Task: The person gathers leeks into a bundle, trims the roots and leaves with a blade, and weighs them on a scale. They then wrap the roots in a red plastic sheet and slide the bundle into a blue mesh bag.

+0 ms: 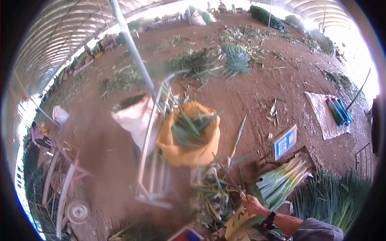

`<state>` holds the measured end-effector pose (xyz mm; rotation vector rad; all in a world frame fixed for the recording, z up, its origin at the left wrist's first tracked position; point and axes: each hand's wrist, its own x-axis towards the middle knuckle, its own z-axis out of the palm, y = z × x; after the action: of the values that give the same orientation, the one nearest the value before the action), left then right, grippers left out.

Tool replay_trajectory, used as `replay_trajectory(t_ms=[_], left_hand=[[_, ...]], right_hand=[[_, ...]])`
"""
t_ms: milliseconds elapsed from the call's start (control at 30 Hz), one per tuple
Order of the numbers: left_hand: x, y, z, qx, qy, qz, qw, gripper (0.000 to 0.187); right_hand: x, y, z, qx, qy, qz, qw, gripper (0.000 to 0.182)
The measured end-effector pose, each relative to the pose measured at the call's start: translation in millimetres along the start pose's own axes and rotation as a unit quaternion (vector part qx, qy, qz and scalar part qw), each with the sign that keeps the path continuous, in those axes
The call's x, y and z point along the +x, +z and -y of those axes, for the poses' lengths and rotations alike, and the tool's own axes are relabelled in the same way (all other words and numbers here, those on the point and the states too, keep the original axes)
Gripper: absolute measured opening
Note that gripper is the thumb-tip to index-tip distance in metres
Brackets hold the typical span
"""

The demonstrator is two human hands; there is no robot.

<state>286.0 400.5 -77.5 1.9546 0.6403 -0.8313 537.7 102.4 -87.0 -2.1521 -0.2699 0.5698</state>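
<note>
Plainly, the right hand [255, 206] grips a knife [230, 177] below right of the yellow sack [189, 157]; the left hand is unseen. Right of the sack a blue label [285, 143], and below right dark letters [243, 214] on a card [231, 228], are illegible.

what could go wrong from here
The right hand holds what looks like a knife, pointing toward the yellow sack in this view; a careless swing might nick it. The pale-stemmed stalks lie close to that hand, so a stray cut could damage them. Leaves stick out of the sack's mouth and might spill if it tips.
</note>
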Motion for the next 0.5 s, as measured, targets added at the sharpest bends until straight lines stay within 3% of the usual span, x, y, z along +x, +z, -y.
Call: replay_trajectory(t_ms=[133, 200, 267, 400, 467, 500], left_hand=[[8, 51, 79, -0.053, -0.044, -0.05, 0.996, 0.039], [4, 65, 103, -0.055, -0.059, -0.008, 0.997, 0.035], [5, 81, 125, 0.01, -0.019, 0.012, 1.0, 0.032], [25, 113, 204, 0.153, 0.101, 0.035, 0.982, 0.026], [15, 115, 203, 0.133, 0.082, 0.023, 0.987, 0.029], [8, 112, 192, 0.124, 0.074, 0.018, 0.989, 0.031]], right_hand=[[-54, 10, -9, -0.036, 0.009, 0.049, 0.998, 0.027], [-66, 14, -17, -0.073, -0.005, 0.069, 0.995, 0.029], [-78, 16, -28, -0.063, 0.036, 0.081, 0.994, 0.031], [-84, 2, 10, 0.017, 0.216, 0.1, 0.971, 0.033], [-92, 8, -17, -0.019, 0.263, 0.139, 0.955, 0.043], [-96, 4, -11, -0.007, 0.234, 0.133, 0.963, 0.045]])
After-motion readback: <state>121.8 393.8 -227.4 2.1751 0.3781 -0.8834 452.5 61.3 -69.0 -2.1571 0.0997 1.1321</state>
